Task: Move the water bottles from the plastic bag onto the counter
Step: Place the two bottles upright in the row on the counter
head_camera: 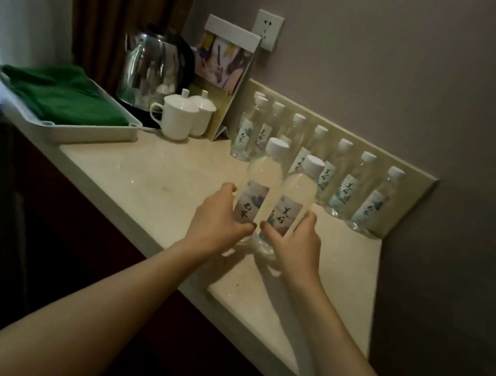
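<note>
Two bottles in hand, one each. My left hand is wrapped around the left bottle at the label, thumb across the front. My right hand closes on the right bottle the same way, low on the body.

Both bottles are upright, side by side, nearly touching, above the near part of the counter. Whether their bases rest on it I cannot tell.

Handling, my guess: full, so moderately heavy; thin clear plastic that gives under a squeeze; smooth label, possibly slick. Mid-body at the label looks the best hold.

A row of bottles already stands along the far backsplash. The plastic bag is not in view.
</note>
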